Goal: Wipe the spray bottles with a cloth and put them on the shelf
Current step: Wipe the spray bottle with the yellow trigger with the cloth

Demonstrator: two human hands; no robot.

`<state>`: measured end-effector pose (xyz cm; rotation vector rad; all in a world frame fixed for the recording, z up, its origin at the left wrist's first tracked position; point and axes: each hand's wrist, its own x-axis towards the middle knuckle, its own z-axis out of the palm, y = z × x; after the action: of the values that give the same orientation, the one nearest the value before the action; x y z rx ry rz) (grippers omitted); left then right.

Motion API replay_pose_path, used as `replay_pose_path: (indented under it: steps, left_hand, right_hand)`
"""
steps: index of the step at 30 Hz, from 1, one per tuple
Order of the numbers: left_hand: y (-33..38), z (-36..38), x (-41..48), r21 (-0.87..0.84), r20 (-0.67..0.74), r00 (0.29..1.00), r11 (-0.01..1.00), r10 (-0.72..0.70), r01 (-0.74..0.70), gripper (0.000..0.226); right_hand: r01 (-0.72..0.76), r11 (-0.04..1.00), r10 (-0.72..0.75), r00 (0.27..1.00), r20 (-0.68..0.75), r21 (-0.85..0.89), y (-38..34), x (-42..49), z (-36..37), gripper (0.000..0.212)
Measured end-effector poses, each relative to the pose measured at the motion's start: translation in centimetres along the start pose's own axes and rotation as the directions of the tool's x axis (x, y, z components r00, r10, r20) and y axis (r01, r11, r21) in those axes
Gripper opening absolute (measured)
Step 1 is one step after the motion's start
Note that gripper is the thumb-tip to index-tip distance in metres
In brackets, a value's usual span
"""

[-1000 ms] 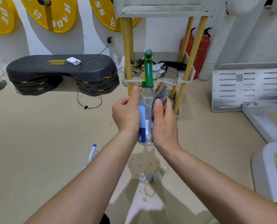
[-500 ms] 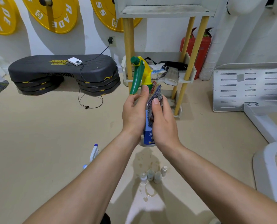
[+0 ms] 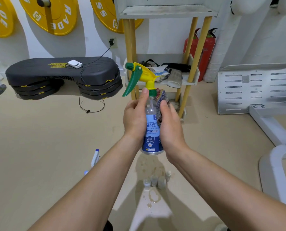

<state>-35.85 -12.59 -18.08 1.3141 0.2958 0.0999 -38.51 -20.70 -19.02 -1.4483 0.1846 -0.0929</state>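
**A:** Which step is this?

**B:** Wiping. The spray bottle [image 3: 151, 130] is held upright in the air in front of the shelf [image 3: 165, 12], not yet on it.

**A:** And the 2 hands?

**B:** The left hand [image 3: 135, 117] wraps the bottle, thumb up by the neck. The right hand [image 3: 170, 129] curls round the cloth [image 3: 162, 100], pressing it against the bottle's side. Next, I'd judge: finish rubbing, then lift it onto the shelf.

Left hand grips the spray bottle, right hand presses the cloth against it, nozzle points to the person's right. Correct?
No. Head view: the nozzle of the spray bottle points to the person's left. The rest holds: the left hand grips it, and the right hand presses the cloth against it.
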Motion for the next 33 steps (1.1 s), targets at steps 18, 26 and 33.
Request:
replay_pose_path:
  steps: [18, 26, 33]
  left_hand:
    - [1.2, -0.3, -0.5, 0.162, 0.064, 0.998, 0.987, -0.004, -0.007, 0.069]
    - [1.3, -0.5, -1.1, -0.079, 0.191, 0.972, 0.985, -0.137, 0.154, 0.048]
    - [1.2, -1.3, 0.0, -0.118, 0.022, 0.993, 0.986, -0.118, 0.120, 0.057]
  right_hand:
    - [0.133, 0.987, -0.129, 0.990, 0.049, -0.092, 1.1, -0.6, 0.3, 0.065]
    - [-0.219, 0.949, 0.194, 0.973, 0.126, 0.227, -0.7, 0.7, -0.9, 0.042]
    - [0.246, 0.967, -0.230, 0.955, 0.187, -0.069, 0.4, -0.8, 0.1, 0.031]
